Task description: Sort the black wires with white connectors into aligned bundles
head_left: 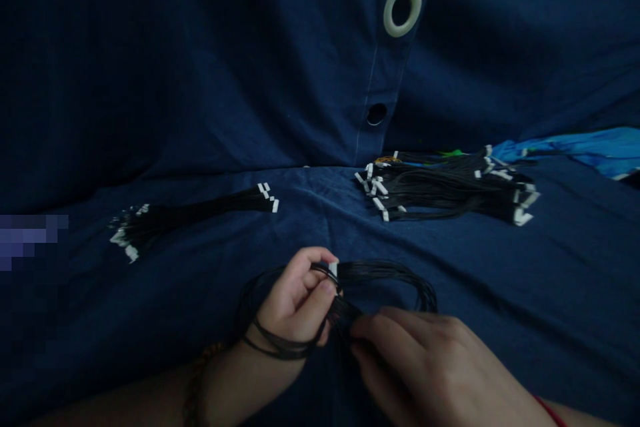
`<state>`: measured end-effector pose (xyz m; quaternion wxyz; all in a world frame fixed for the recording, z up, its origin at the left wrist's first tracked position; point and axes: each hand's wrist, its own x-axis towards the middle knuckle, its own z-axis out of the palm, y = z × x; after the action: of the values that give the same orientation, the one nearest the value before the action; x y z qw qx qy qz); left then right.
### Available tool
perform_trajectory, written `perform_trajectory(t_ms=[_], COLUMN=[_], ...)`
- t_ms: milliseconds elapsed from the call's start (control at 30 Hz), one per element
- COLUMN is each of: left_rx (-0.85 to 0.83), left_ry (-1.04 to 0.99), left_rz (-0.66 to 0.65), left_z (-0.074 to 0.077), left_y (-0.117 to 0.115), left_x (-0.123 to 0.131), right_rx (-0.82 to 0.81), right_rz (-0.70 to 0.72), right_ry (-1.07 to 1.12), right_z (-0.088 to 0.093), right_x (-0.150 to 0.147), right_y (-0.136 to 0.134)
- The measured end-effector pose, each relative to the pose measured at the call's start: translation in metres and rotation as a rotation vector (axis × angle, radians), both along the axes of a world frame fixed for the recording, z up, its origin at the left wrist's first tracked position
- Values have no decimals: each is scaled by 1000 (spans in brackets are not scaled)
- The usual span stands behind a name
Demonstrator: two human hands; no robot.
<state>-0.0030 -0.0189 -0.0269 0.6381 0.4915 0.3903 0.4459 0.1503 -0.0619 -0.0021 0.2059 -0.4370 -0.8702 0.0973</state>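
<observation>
In the lower middle, my left hand [300,300] is closed round a bundle of thin black cables [395,271] that loops out to the right and back. A white connector [333,270] pokes up between its thumb and forefinger. Some cable strands pass round the back of this hand near the wrist. My right hand [425,347] pinches the same bundle just to the right, fingers pressed together. Its fingertips are partly hidden, and the dim light hides the strands below.
A bundle of black cables with white ends [200,210] lies at the left on the dark blue cloth [310,220]. A thicker pile of similar cables [440,187] lies at the right, near bright blue material [575,150]. Behind hangs a blue curtain with a pale ring [389,20].
</observation>
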Motion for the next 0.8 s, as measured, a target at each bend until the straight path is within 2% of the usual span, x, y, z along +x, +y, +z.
perform_trajectory(t_ms=[133, 300, 400, 533, 633, 700, 800], left_rx=[11, 14, 28, 86, 130, 131, 88], left_ry=[0, 64, 82, 48, 30, 34, 67], left_rz=[0, 8, 9, -21, -32, -30, -16], left_z=[1, 11, 12, 3, -3, -2, 4], left_y=[-1, -8, -8, -4, -2, -2, -4], left_x=[0, 0, 0, -2, -2, -2, -2], right_rx=[-105, -413, -565, -711, -882, -880, -595], right_rz=[-10, -80, -87, -103, -61, -16, 14], right_ry=[46, 130, 205, 309, 467, 507, 379], right_z=[3, 16, 20, 12, 4, 2, 7], right_x=[0, -4, -5, -6, -5, -4, -2], right_y=[-2, -2, -3, -3, -1, 1, 3])
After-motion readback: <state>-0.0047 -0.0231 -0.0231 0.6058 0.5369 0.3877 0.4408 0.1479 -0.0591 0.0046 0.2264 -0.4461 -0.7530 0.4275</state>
